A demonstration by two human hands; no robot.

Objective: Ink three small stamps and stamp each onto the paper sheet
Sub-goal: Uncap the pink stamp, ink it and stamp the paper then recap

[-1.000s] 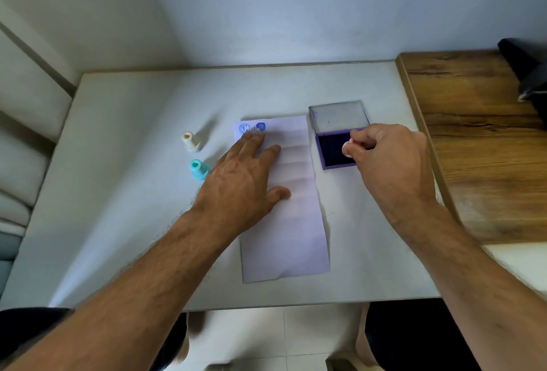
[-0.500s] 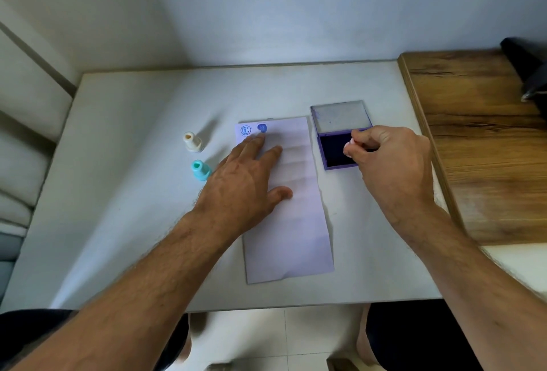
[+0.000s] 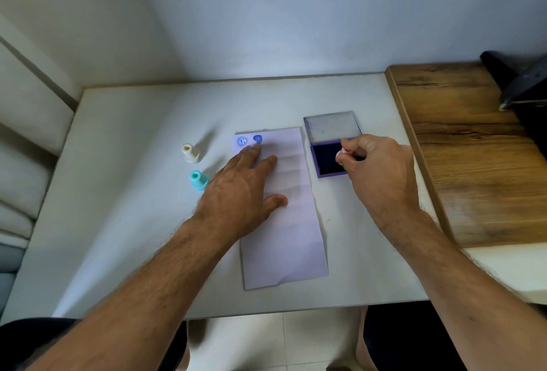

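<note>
My left hand (image 3: pixel 241 193) flat on paper sheet (image 3: pixel 284 216) | right hand (image 3: pixel 376 169) pinching pink stamp (image 3: pixel 342 155) over ink pad (image 3: pixel 330 160) | risk — over-inking blots like the second mark (image 3: pixel 258 138); sheet shifts if I lift off — smear

over the last second my right hand (image 3: pixel 376 169), pinching the small pink stamp (image 3: pixel 342 154), has slid a little toward the near side of the ink pad (image 3: pixel 328 160); more of the dark pad shows behind my fingers now. my head shifted slightly, so the view moved a touch.
</note>
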